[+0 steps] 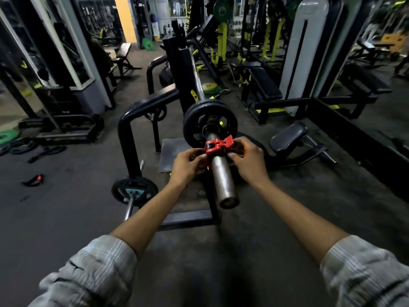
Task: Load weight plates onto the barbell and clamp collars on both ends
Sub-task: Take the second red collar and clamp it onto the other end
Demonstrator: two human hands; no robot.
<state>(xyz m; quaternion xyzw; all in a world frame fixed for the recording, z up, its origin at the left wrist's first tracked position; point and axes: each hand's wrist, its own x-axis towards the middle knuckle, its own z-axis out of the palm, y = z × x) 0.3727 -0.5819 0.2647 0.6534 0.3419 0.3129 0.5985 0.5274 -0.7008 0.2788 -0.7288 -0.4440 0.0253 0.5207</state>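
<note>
The barbell's steel sleeve (pixel 223 180) points toward me from the rack, its end near the middle of the view. Black weight plates (pixel 210 122) sit on the sleeve against the inner shoulder. A red clamp collar (pixel 218 145) is around the sleeve, a short gap this side of the plates, with its lever flipped up. My left hand (pixel 188 165) grips the collar's left side. My right hand (pixel 246 159) grips its right side and lever. The bar's shaft (pixel 195 76) runs away toward the far end, which is hidden.
The black bench-rack frame (pixel 130 134) stands to the left of the sleeve. A second bar with a small black plate (pixel 134 191) lies on the floor at lower left. Loose plates (pixel 10 136) and straps lie far left. A padded seat (pixel 287 136) is on the right.
</note>
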